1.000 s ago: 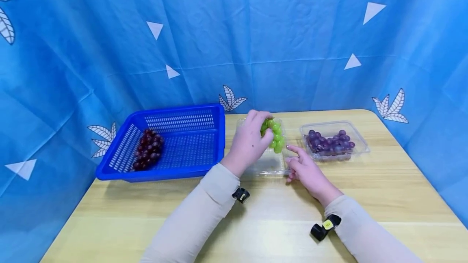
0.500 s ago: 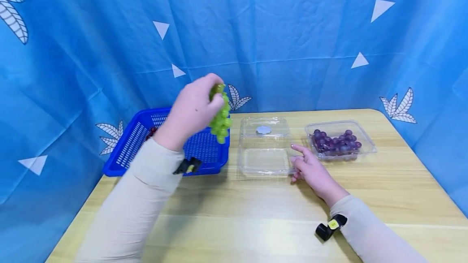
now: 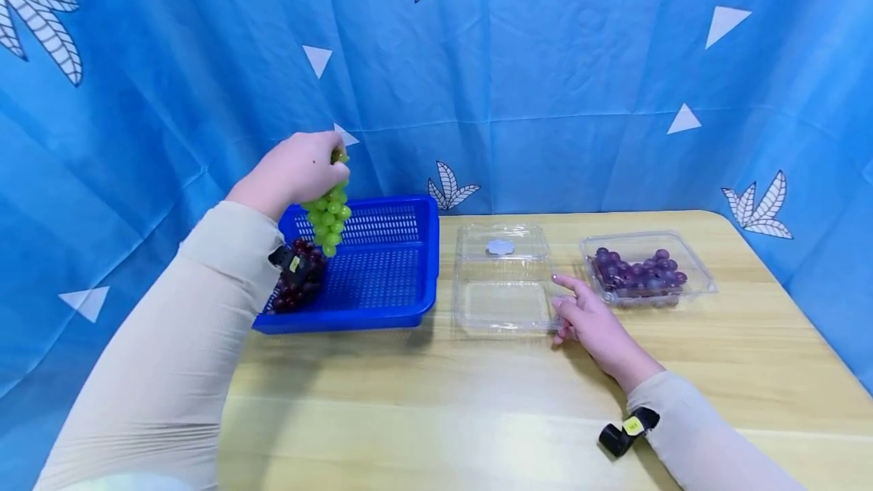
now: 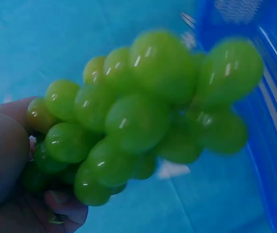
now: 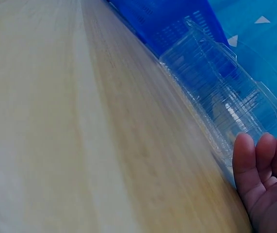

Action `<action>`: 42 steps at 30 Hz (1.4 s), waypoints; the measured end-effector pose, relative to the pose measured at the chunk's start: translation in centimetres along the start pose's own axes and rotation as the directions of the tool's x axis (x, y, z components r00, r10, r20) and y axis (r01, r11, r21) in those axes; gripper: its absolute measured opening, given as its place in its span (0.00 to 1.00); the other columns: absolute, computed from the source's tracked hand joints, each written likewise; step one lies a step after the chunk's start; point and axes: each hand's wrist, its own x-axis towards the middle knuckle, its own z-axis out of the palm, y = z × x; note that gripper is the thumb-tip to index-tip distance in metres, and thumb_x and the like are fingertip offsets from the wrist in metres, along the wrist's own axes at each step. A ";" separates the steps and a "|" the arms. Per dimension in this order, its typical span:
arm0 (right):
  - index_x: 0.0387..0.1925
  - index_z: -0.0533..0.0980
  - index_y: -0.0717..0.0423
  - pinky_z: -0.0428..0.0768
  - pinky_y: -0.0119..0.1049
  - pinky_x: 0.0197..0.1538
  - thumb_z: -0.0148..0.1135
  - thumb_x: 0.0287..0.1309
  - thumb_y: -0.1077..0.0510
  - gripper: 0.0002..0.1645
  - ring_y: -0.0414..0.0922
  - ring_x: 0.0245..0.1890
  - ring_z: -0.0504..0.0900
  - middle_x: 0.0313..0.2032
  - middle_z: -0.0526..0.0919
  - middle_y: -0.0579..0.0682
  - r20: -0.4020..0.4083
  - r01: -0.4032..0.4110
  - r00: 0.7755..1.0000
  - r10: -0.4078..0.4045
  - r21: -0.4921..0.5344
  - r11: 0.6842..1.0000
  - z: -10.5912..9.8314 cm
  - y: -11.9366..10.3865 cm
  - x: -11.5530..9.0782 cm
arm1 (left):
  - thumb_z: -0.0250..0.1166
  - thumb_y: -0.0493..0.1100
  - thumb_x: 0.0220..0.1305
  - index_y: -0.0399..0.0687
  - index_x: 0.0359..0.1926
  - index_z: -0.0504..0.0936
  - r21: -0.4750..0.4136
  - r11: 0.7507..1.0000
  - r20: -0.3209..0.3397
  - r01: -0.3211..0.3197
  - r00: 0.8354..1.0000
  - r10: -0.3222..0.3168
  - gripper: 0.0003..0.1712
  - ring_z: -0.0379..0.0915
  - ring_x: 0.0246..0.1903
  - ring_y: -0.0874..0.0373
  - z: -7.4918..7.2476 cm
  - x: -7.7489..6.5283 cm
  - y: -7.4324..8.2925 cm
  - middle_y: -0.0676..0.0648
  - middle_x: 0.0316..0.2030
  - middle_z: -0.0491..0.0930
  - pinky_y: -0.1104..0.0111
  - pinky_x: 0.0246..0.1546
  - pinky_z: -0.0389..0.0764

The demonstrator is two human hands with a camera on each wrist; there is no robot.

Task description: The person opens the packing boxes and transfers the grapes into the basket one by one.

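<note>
In the head view my left hand (image 3: 296,169) grips a bunch of green grapes (image 3: 330,214) by its top, with the bunch hanging over the blue basket (image 3: 382,317). The left wrist view shows the green grapes (image 4: 138,121) close up, fingers and thumb at the stem end. My right hand (image 3: 596,328) rests at the right edge of an open clear plastic box (image 3: 505,301), index finger extended. In the right wrist view several fingertips (image 5: 245,145) lie beside the wall of that clear box (image 5: 216,97).
Dark red grapes (image 3: 300,286) lie in the left part of the basket, partly behind my left wrist. Right of my right hand stands another clear box (image 3: 702,279) holding purple grapes (image 3: 637,271). A blue curtain (image 3: 546,82) hangs behind the wooden table (image 3: 423,415).
My left hand has lifted the green grapes from the open clear box and carried them left over the blue basket. My right hand has stayed at the box's edge.
</note>
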 end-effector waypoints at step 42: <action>0.77 0.53 0.58 0.86 0.51 0.39 0.53 0.75 0.55 0.36 0.47 0.26 0.77 0.31 0.70 0.54 0.030 0.008 1.000 -0.008 0.012 1.000 1.1 0.4 0.3 | 0.59 0.50 0.74 0.32 0.67 0.71 0.071 0.988 0.364 0.135 0.919 -0.152 0.31 0.73 0.54 0.38 15.5 5.0 -9.9 0.29 0.61 0.73 0.40 0.56 0.72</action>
